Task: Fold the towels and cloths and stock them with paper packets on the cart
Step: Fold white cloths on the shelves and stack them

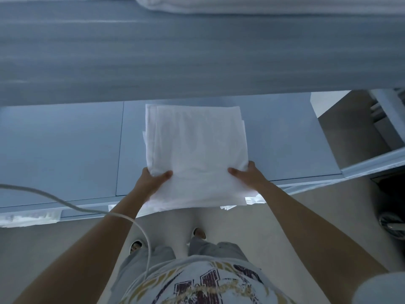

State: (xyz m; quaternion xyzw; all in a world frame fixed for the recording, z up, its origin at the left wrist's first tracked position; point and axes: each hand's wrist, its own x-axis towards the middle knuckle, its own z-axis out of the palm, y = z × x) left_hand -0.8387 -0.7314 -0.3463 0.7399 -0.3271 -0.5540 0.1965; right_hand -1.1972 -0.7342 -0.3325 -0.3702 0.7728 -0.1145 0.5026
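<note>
Nearest the lens: printed white T-shirt [206,284], grey trousers [219,249] below it, two feet on pale floor [295,216]. White cable [72,206] curving in from left edge, crossing over left forearm, running down toward the shirt.

Both bare forearms extended forward, roughly symmetrical.

Left hand [151,181]: gripping near left corner of folded white cloth [197,154]; thumb on top surface, remaining fingers hidden beneath. Grasp confirmed on the cloth.

Right hand [247,175]: gripping near right corner of same cloth; thumb on top, fingers underneath and out of sight. Grasp confirmed likewise.

Cloth: folded to a rough square, several layers visible at left and right edges, slightly uneven. Far part lying over lower grey shelf [65,145] of cart, far edge just under lip of upper shelf [197,58]. Near edge overhanging shelf front, held between the two hands. Cannot tell whether far part rests fully on the shelf surface or hovers just above it.

Lower shelf: flat grey panels, seam running front to back left of the cloth. Strip of clear plastic or tape along front edge, left side.

Upper shelf: broad grey surface, blurred. Stacked white towels [263,5] at its far edge, top of view, only partly in view.

Right side: cart frame, detail unclear.
</note>
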